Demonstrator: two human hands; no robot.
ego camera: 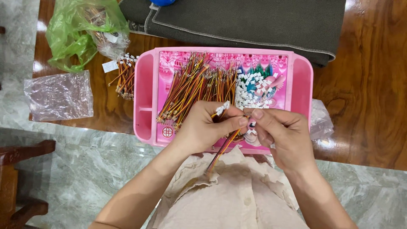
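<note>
- The left hand is pinching a thin wire lead between thumb and forefinger, with a few white-tipped leads sticking up from its curled fingers; the lead is trailing down over the tray's near edge toward the lap.
- The right hand is pinching the lead's upper end, fingertips meeting the left hand's; whether a small connector is between them cannot be told.
- The pink tray is sitting at the table's near edge, holding a pile of wires in the middle and white connectors toward its right.
- A small bundle is lying just left of the tray.
- A green bag is slumping at the table's far left corner, a clear bag nearer at the left edge, with a small white label between.
- A grey mat is lying along the far edge.
</note>
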